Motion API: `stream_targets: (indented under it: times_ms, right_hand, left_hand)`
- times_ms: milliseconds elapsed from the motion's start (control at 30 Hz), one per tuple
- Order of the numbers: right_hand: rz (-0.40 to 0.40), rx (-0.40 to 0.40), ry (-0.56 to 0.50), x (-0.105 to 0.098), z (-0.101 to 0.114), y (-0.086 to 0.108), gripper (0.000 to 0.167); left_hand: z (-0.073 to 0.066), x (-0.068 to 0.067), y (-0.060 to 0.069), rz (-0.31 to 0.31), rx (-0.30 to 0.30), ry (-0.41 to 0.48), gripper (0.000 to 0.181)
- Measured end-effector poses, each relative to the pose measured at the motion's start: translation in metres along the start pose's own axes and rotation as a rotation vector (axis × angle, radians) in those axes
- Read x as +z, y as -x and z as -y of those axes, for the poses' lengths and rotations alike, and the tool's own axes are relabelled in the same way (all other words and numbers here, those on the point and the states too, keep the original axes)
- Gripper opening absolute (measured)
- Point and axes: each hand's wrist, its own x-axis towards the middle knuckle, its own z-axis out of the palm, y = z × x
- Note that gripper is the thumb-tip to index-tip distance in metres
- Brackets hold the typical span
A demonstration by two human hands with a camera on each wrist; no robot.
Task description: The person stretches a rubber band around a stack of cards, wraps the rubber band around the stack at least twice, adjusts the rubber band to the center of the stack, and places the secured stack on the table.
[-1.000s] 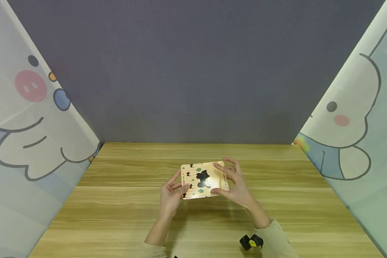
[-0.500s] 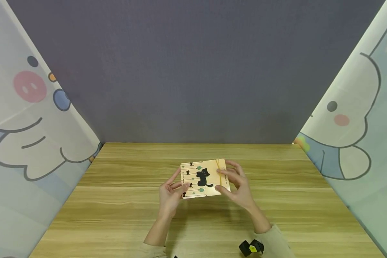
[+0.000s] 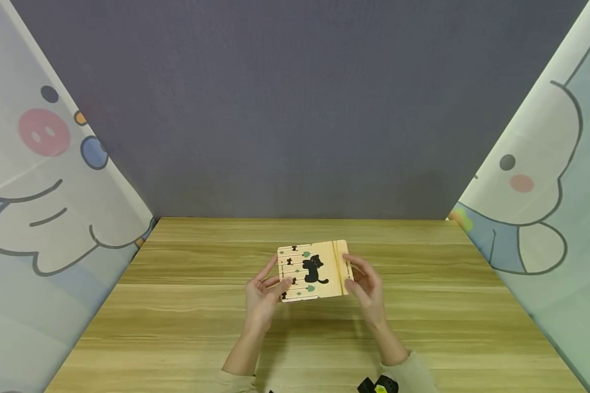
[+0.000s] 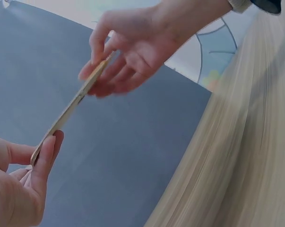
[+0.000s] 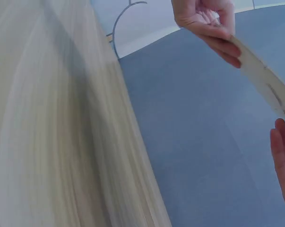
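Observation:
A flat cream notebook [image 3: 326,281] with a black cat, small dark figures and green leaves is held above the table, tilted slightly. My left hand [image 3: 261,305] pinches its left edge, thumb on the printed face and fingers behind. At the right edge, my right hand [image 3: 371,295] holds it between thumb and fingers. A thin yellow band [image 3: 338,267] runs across the notebook near that edge. The left wrist view shows the notebook [image 4: 62,116] edge-on between both hands; in the right wrist view its side [image 5: 261,73] spans them too.
Beneath the hands lies the wood-grain table [image 3: 187,327]. A dark grey panel [image 3: 295,109] stands behind it, with cartoon-printed curtains [image 3: 69,218] at left and right. A black device with a yellow mark [image 3: 379,385] is by the right sleeve.
My right hand has slid outward and down to the notebook's right edge, uncovering the yellow band. The notebook has shifted slightly right; my left hand keeps its hold.

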Motion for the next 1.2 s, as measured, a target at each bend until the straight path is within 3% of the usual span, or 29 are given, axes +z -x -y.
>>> stream_targets:
  times_ms: [100, 167, 300, 400, 600, 700, 833, 900, 1100, 1133, 1200]
  right_hand:
    - [-0.053, -0.022, -0.063, -0.011, -0.016, 0.006, 0.04]
    - [-0.09, 0.014, -0.077, -0.014, -0.017, 0.007, 0.038]
    - [-0.186, 0.169, -0.015, -0.005, 0.002, 0.005, 0.035]
    - [-0.24, 0.266, -0.006, -0.004, 0.004, 0.007, 0.036]
    - [-0.224, 0.374, -0.092, -0.025, -0.03, 0.027, 0.029]
    - [-0.235, 0.486, -0.12, -0.038, -0.055, 0.04, 0.03]
    - [-0.292, 0.645, -0.161, -0.042, -0.069, 0.047, 0.036]
    - [-0.271, 0.66, -0.184, -0.041, -0.068, 0.048, 0.034]
    - [-0.242, 0.735, -0.112, 0.002, 0.012, 0.016, 0.023]
    - [-0.267, 0.792, -0.078, 0.011, 0.029, 0.008, 0.02]
    - [-0.273, 0.837, -0.079, 0.017, 0.037, 0.004, 0.011]
  left_hand:
    - [0.0, -0.001, 0.0, -0.008, 0.001, -0.004, 0.057]
    - [0.0, -0.002, -0.001, -0.011, 0.005, -0.002, 0.057]
    - [0.001, -0.002, -0.001, 0.001, 0.017, 0.005, 0.058]
    - [0.001, -0.002, -0.001, 0.001, 0.027, 0.003, 0.058]
    - [0.001, -0.002, -0.003, -0.02, 0.035, -0.012, 0.058]
    - [0.0, -0.002, -0.004, -0.028, 0.031, -0.014, 0.058]
    - [-0.001, -0.002, -0.005, -0.033, 0.036, -0.017, 0.057]
    - [-0.001, -0.002, -0.005, -0.031, 0.045, -0.017, 0.057]
    - [0.002, -0.002, -0.008, -0.034, 0.062, -0.004, 0.058]
    - [0.002, -0.002, -0.009, -0.037, 0.062, -0.001, 0.058]
    - [0.003, -0.002, -0.01, -0.042, 0.061, -0.001, 0.058]
